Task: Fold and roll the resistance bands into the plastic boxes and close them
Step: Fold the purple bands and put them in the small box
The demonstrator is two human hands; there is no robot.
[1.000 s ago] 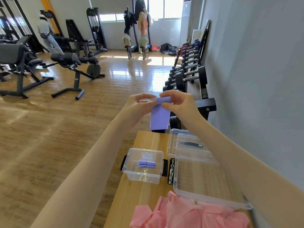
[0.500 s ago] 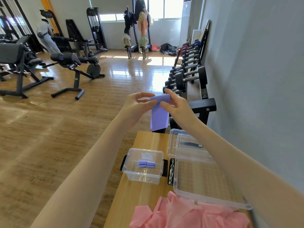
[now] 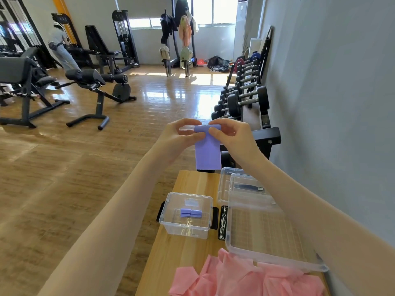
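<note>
Both hands are up in front of the camera, above the far end of the wooden table (image 3: 188, 248). The purple band (image 3: 208, 152) hangs between them: the left hand (image 3: 181, 135) pinches the top-left corner with thumb and curled fingertips, and the right hand (image 3: 233, 135) pinches the top-right the same way, thumb in front. The top edge looks turned over into a small roll or fold; the rest hangs flat and straight down, its bottom edge just above the table's far edge. Change over the last second: the hands were further apart on the top edge half a second ago, with the right hand opened a bit; now both are back tight on the corners and the top lip looks slightly thicker. I read that as one more turn of the roll going in, still early, since most of the band is unrolled. The small clear box (image 3: 186, 214) sits near-left on the table, open, with two rolled purple pieces (image 3: 190, 213) already inside, so this band probably goes there next. The large clear box (image 3: 271, 231) is to the right against the wall, with another clear box (image 3: 224, 184) behind it holding something dark I can't identify. The pink bands (image 3: 245, 276) are piled at the near edge, untouched. No box is closed yet. Risk: the roll going skewed if the two pinches don't advance evenly.
</note>
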